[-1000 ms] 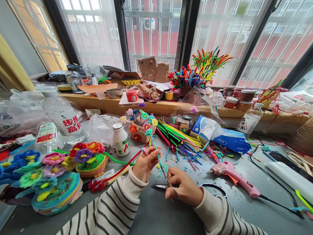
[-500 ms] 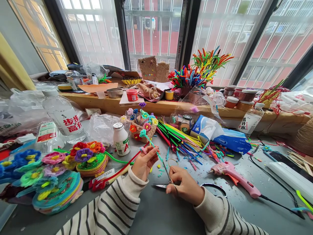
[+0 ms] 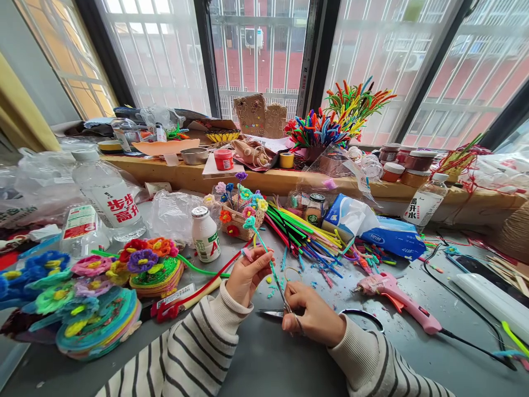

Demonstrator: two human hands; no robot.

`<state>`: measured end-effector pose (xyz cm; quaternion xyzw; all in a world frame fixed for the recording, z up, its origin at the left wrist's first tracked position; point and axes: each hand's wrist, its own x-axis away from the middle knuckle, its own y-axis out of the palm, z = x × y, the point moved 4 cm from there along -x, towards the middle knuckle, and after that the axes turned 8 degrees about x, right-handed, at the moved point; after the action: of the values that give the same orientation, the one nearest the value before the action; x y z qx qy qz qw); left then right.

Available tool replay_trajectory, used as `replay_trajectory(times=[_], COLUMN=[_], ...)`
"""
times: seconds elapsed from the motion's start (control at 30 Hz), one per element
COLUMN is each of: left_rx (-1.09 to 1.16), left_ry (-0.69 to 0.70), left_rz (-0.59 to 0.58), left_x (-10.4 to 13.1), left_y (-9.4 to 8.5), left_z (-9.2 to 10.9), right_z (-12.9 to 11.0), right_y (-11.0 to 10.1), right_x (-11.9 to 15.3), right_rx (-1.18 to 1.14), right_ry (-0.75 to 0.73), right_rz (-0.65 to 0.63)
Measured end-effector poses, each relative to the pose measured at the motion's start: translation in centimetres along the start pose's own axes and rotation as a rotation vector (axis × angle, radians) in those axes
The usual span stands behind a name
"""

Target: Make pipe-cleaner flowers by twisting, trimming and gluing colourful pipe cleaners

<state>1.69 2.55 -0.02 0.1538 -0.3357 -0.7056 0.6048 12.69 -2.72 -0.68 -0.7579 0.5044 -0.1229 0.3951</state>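
Note:
My left hand pinches the thin stem of a turquoise pipe-cleaner flower. Its small bloom points up and away, while the stem slants down to the right. My right hand is closed around a small pair of scissors, fingers in the handles. The slim blades lie along the lower end of the stem; whether they touch it I cannot tell. Beneath my right hand, larger scissors rest on the grey table, one blade and a black handle loop showing on either side.
To the left are pipe-cleaner flower pieces and a white bottle. A flower basket and loose pipe cleaners lie beyond my hands. On the right are a pink glue gun and its cord. Coloured scraps dot the table.
The flower and my left hand have shifted slightly right, the stem coming closer in line with the small scissors. My right hand has stayed almost in place.

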Motion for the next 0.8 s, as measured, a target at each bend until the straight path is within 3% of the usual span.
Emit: replay_trajectory(times=[0.47,0.8], left_rx=[0.032,0.049], left_ry=[0.001,-0.014], left_rz=[-0.028,-0.05], left_x=[-0.58,-0.44], left_y=[-0.61,-0.42], left_z=[-0.23,-0.4], right_z=[0.5,0.13], right_y=[-0.17,-0.03], right_x=[-0.06,0.1], right_rx=[-0.025,-0.079], right_ry=[0.022,-0.017], right_rz=[0.116,0.079])
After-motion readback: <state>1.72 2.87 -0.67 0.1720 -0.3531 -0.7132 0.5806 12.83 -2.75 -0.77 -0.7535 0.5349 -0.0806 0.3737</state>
